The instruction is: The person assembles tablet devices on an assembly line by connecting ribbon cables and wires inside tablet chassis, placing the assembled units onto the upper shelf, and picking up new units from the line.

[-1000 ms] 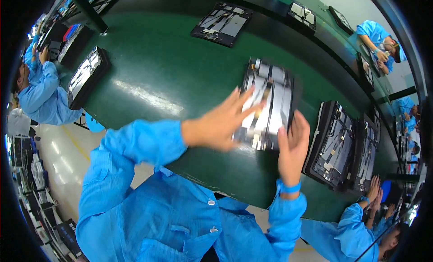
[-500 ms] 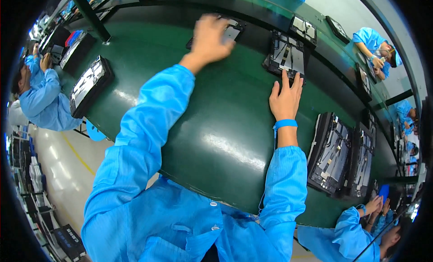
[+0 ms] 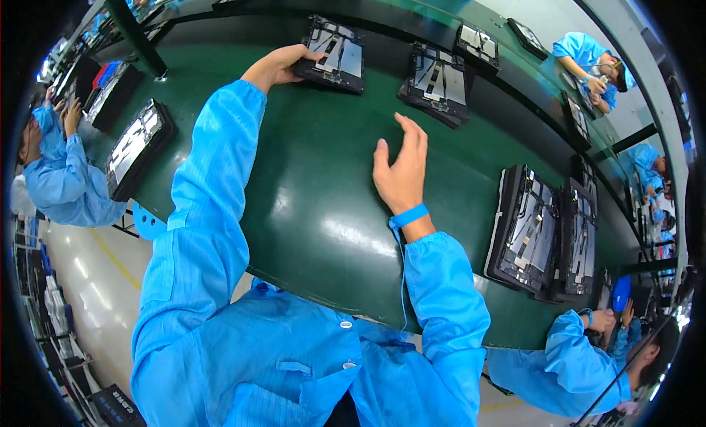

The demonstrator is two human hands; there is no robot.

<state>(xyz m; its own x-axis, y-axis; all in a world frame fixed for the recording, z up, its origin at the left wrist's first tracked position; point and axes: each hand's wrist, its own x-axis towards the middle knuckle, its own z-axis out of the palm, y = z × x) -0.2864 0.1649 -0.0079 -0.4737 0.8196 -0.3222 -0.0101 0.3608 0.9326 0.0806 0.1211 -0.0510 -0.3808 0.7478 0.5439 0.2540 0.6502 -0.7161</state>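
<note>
At the far side of the bench, my left hand (image 3: 281, 65) grips the left edge of a stack of opened tablets (image 3: 340, 56), thumb on top. The tablets are black-edged, with grey panels and dark strips inside; my fingers beneath are partly hidden. My right hand (image 3: 404, 164) hovers over the green bench, fingers apart and holding nothing, a blue wrist strap (image 3: 409, 216) around its wrist. Just beyond it lies another pile of opened tablets (image 3: 435, 81), untouched.
Two larger tablet stacks (image 3: 523, 228) lean at the right of the green bench (image 3: 323, 184). Another stack (image 3: 140, 149) lies at the left edge. A dark raised ledge runs along the far side, with a tablet (image 3: 478, 46) on it. Co-workers in blue sit on both sides.
My left hand has settled from a blurred reach onto the left tablet stack, now gripping its edge. My right hand has left the other pile, moving back and to the left.
</note>
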